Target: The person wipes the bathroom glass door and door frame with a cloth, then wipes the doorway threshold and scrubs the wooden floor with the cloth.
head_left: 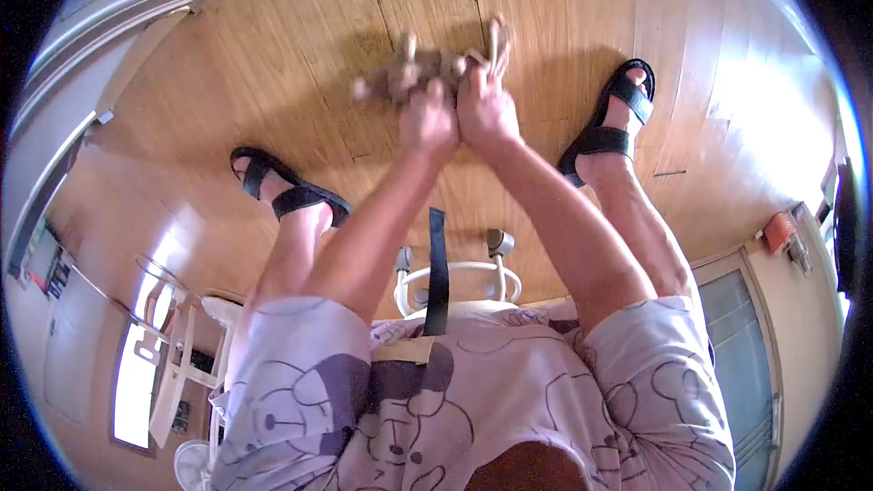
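A bunched brown cloth-like item [400,70], blurred by motion, is held out over the wooden floor between the feet. My left hand [429,120] is closed on its near side. Right beside it, touching, my right hand [486,111] grips the item's right part, where a narrow loop or strip sticks up. Several pale, finger-like ends stand out from the bundle. Its exact shape cannot be made out.
Sandalled feet rest on the wooden floor [300,64], the left sandal [296,193] and right sandal [607,132] apart. A white wheeled frame [502,284] is below the body. A door [741,355] is at right, white furniture [186,373] at left.
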`<move>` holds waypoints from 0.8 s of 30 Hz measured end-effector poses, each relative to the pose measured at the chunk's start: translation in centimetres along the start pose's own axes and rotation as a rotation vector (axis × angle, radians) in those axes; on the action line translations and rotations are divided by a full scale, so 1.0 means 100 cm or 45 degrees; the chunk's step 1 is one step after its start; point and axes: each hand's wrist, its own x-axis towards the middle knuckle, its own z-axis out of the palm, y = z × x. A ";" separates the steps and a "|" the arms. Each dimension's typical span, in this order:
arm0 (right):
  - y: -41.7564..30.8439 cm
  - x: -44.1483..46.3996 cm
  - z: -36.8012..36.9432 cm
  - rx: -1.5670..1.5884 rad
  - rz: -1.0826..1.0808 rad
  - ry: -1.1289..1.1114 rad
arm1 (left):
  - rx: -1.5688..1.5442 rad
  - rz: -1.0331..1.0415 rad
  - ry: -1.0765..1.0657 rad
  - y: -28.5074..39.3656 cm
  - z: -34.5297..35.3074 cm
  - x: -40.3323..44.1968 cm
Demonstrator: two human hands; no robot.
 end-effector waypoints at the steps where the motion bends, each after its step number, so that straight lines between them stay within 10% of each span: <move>1: -0.002 -0.010 0.002 0.029 -0.027 0.009 | -0.040 -0.202 -0.182 0.007 -0.006 -0.011; 6: -0.013 0.046 -0.011 -0.139 -0.137 0.161 | 0.122 0.067 -0.164 0.013 -0.042 0.043; 8: -0.020 0.100 -0.025 -0.490 -0.605 0.765 | 0.275 0.180 -0.079 0.032 -0.072 0.089; 10: -0.085 0.107 -0.107 -0.186 0.077 -0.065 | 0.496 0.239 -0.054 0.041 -0.083 0.148; 13: -0.046 0.108 -0.054 0.042 -0.070 0.265 | -0.305 -0.168 0.085 0.037 -0.063 0.127; 19: -0.008 0.048 -0.014 0.044 0.052 -0.072 | 0.048 0.128 -0.086 0.011 -0.038 0.048; 24: -0.047 0.150 -0.059 -0.599 -0.304 0.293 | 0.040 0.047 -0.027 0.060 -0.110 0.118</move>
